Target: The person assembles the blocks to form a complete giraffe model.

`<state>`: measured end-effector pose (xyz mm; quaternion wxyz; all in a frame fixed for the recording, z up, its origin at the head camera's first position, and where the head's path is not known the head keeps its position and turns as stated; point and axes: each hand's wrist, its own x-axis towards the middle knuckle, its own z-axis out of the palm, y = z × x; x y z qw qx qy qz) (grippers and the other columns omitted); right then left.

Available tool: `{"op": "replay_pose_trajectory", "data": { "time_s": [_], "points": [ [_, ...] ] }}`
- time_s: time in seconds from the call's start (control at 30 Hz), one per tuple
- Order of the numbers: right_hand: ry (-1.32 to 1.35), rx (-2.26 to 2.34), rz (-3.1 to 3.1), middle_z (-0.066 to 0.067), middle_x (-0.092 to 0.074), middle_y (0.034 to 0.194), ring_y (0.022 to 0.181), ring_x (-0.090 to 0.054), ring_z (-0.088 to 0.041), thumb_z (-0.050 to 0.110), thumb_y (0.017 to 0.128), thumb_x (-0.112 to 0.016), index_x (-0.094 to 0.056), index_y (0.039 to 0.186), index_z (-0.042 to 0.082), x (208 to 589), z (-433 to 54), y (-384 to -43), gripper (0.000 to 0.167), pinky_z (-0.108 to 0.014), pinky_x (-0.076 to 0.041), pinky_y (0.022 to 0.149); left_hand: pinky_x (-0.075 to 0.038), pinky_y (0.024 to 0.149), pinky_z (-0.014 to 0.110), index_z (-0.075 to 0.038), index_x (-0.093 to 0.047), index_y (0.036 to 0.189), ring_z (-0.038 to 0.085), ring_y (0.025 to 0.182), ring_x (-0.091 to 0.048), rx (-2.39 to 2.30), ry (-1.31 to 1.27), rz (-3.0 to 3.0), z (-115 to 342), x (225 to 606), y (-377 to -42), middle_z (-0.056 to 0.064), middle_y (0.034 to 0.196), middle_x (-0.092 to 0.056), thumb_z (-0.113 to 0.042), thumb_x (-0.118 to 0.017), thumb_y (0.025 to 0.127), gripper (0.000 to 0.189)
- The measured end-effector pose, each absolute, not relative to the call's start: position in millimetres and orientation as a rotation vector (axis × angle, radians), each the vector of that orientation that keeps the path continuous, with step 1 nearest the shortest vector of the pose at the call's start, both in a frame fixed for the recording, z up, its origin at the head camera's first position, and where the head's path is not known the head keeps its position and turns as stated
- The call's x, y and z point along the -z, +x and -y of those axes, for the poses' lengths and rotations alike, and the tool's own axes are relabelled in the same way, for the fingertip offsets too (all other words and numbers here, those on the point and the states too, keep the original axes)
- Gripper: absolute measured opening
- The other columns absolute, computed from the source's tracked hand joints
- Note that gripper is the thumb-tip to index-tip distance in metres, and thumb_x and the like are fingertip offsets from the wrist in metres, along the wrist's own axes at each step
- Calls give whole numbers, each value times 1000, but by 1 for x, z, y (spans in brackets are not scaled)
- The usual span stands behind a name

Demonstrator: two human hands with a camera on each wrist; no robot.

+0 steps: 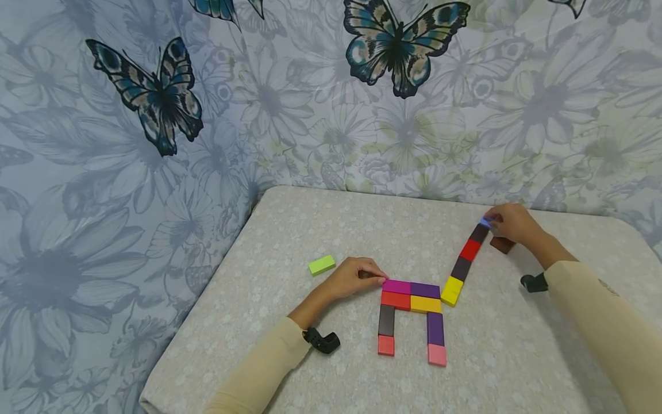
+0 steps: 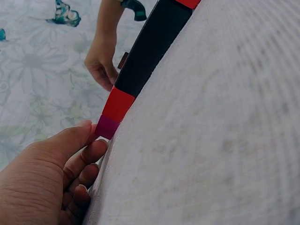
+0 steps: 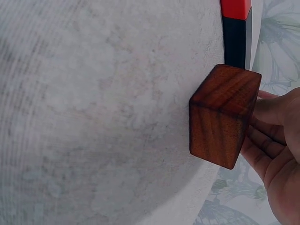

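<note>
My right hand (image 1: 512, 223) pinches a small blue block (image 1: 484, 221) at the far end of a slanting row. Below it in that row lie a dark block (image 1: 478, 233), a red block (image 1: 470, 250), another dark block (image 1: 461, 268) and yellow blocks (image 1: 452, 291). A brown wooden block (image 3: 220, 117) hides part of the right fingers in the right wrist view. The fingertips of my left hand (image 1: 357, 277) touch the left end of a magenta block (image 1: 396, 287). A purple block (image 1: 425, 290) adjoins it, with a red block (image 1: 395, 300) and a yellow block (image 1: 426, 304) below.
Two legs run toward me: a dark block (image 1: 386, 319) with a coral block (image 1: 385, 345), and a purple block (image 1: 435, 329) with a pink block (image 1: 437, 355). A lime-green block (image 1: 322, 265) lies left on the cloth-covered table (image 1: 310, 218). Patterned walls (image 1: 289, 126) stand behind and left.
</note>
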<state>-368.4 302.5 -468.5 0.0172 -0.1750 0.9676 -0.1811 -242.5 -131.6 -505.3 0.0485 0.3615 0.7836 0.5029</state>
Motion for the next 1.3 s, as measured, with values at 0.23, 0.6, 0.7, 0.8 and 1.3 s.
{"op": "replay_pose_trajectory", "data": {
  "time_s": [0.23,0.6,0.7,0.8,1.3],
  "points": [
    [-543,540,-2997,-29,-69,105,96,-64,-42,-7,94,-55,-69,114,-11,466,-300,-366,25,-59,-50,85,-38,62,22,-1,-79,103,9,71,-47,-1519,1099,-2395,131,515,-248,11,92,-73,-3,-73,93,12],
    [-508,525,-2974,-32,-66,113,99,-63,-44,-5,93,-54,-69,118,-8,464,-300,-367,29,-60,-49,86,-41,64,24,-15,-81,105,9,72,-50,-1480,1080,-2417,134,534,-262,-6,92,-73,-16,-75,94,13],
    [-478,508,-2974,-35,-63,119,99,-64,-45,-4,93,-54,-65,126,-8,463,-302,-367,35,-58,-51,81,-41,64,24,-15,-82,105,9,73,-50,-1476,1073,-2420,135,534,-262,-6,92,-73,-16,-75,94,12],
    [-461,485,-2977,-36,-61,122,100,-65,-46,-2,94,-54,-59,132,-8,460,-305,-365,39,-56,-52,77,-41,64,23,-14,-81,104,7,73,-49,-1472,1067,-2437,134,533,-261,-5,92,-73,-15,-75,94,12],
    [-523,610,-2935,-36,-63,121,111,-57,-55,14,100,-63,-62,126,-11,446,-328,-322,37,-67,-43,92,-40,65,24,-13,-81,105,9,73,-50,-1473,1076,-2423,136,531,-257,-3,91,-73,-14,-75,94,13]
  ]
}}
